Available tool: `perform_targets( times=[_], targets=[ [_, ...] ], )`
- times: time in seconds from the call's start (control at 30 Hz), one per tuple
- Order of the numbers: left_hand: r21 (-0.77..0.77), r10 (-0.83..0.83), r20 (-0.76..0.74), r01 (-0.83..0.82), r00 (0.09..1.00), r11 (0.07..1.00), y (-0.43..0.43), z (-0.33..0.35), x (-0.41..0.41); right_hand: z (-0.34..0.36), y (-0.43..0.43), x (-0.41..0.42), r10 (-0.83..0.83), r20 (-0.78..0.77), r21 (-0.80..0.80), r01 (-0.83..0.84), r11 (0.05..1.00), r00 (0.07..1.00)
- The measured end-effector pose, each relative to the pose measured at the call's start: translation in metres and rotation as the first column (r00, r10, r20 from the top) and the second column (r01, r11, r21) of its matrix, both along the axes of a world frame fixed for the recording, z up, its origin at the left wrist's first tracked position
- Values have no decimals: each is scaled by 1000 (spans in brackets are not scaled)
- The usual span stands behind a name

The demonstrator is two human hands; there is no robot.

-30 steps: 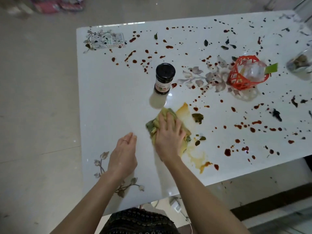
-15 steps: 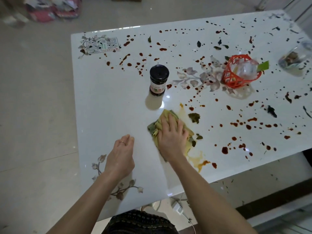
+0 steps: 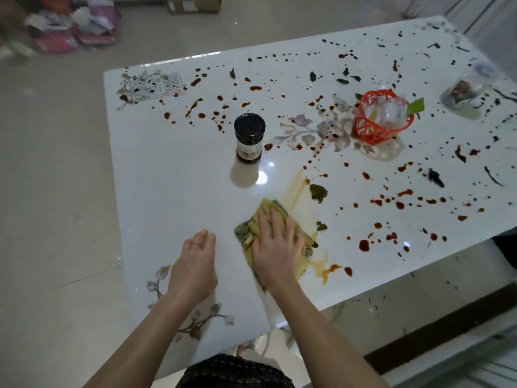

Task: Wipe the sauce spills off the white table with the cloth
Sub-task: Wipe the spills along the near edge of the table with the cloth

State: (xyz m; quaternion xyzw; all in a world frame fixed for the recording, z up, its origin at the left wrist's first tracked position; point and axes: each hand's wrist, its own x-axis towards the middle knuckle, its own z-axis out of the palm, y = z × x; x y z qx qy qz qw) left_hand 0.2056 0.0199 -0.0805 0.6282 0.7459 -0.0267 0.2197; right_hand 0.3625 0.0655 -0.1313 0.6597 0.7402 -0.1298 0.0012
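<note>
Head view shows the right hand [image 3: 275, 247] laid flat, fingers straight and slightly spread, pressing the cloth [image 3: 251, 229] onto the worktop [image 3: 167, 197] near its front edge. The left hand [image 3: 194, 267] rests on the worktop just beside the cloth, fingers loosely curled, holding nothing. The cloth is yellow-green, bunched, and largely covered by the palm. Finding: the front-left portion of the worktop, from the left hand up towards the dark-lidded jar [image 3: 249, 138], carries no visible drops. A yellowish smear [image 3: 295, 191] runs from the cloth towards the jar, and a thinner orange film lies at the cloth's near right side, so that patch is judged only partly cleaned. Outstanding: red-brown sauce spills [image 3: 363, 245] are scattered over the right half and the far strip, close beside the jar, around the red basket [image 3: 375, 127] and out towards the clear bag [image 3: 461, 93] at the far right. Dark leaf scraps [image 3: 318, 192] lie among them. Assessment: early stage, with well under half of the surface dealt with; the jar and basket will probably need shifting to reach the drops at their bases.
</note>
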Motion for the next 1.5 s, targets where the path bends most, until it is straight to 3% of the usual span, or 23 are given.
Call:
perform_targets(
  times=[0.1,0.17,0.27,0.47,0.67,0.87,1.13,1.33,1.5],
  targets=[
    [-19,-10,-5,10,1000,1000,1,1,-1,0,28,23,3,38,14,-4,1000,999],
    [-28,-11,-1,11,1000,1000,1,1,-1,0,46,30,-82,20,-35,82,996,996],
    [-30,-7,-10,7,1000,1000,-1,1,0,-2,29,19,-160,-25,15,160,987,987],
    [-33,-1,-27,0,1000,999,0,1,6,-13,-22,33,30,-23,127,-27,992,999],
    [-44,0,-22,-1,1000,999,-2,3,8,-16,0,35,-120,-19,102,122,987,993],
    [-53,37,-26,-39,999,998,-4,0,16,-18,-56,63,129,-16,159,-125,979,991],
    [-2,127,66,-127,990,992,-4,1,25,-19,-29,80,-140,35,189,130,973,990],
    [125,44,147,-62,988,990,8,2,48,-20,-52,106,117,44,166,-123,979,992],
    [154,-4,166,-22,986,988,9,3,54,-21,-8,137,-110,49,127,103,987,993]
  ],
)
